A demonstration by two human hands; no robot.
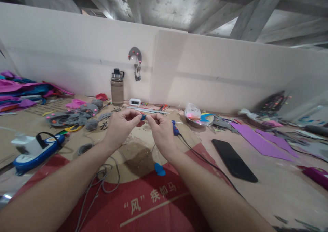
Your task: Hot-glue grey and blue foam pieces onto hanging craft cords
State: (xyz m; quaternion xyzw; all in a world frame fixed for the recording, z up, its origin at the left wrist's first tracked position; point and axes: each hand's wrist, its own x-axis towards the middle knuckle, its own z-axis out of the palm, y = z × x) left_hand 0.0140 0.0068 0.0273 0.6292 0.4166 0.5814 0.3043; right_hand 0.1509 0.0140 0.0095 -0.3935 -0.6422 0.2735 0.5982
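Both my hands are raised over the middle of the worktable, fingertips meeting. My left hand [120, 126] and my right hand [161, 129] each pinch a small blue piece [143, 117] held between them; most of it is hidden by my fingers. Below my hands a blue felt cutout [160, 169] lies on the cardboard. Just right of my right hand rests a blue-handled glue gun [175, 128], its black cord [205, 162] trailing toward me.
A black phone [234, 160] lies to the right, purple felt sheets [258, 141] beyond it. Grey felt pieces [77, 117], a water bottle [117, 87], a small clock [135, 102] and a metal bowl [196, 120] sit farther back. A blue-and-white device [33, 150] and loose wires [102, 177] are at left.
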